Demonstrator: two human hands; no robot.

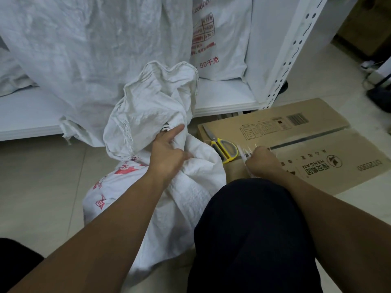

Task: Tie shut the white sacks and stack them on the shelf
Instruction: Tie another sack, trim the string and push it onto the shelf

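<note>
A white woven sack (148, 115) with red print lies on the floor in front of me, its open mouth bunched upward. My left hand (167, 151) grips the gathered neck of the sack, index finger stretched out along the fabric. My right hand (261, 160) is curled round a bundle of white ties (245, 154) on the flattened cardboard. Several filled white sacks (88, 45) stand on the low white shelf (222, 98) behind.
Yellow-handled scissors (224, 148) lie on the flattened cardboard box (306, 132) just left of my right hand. A perforated white shelf post (289, 60) rises at right. My dark-trousered knee (254, 229) fills the foreground. Cables and dark items lie at far right.
</note>
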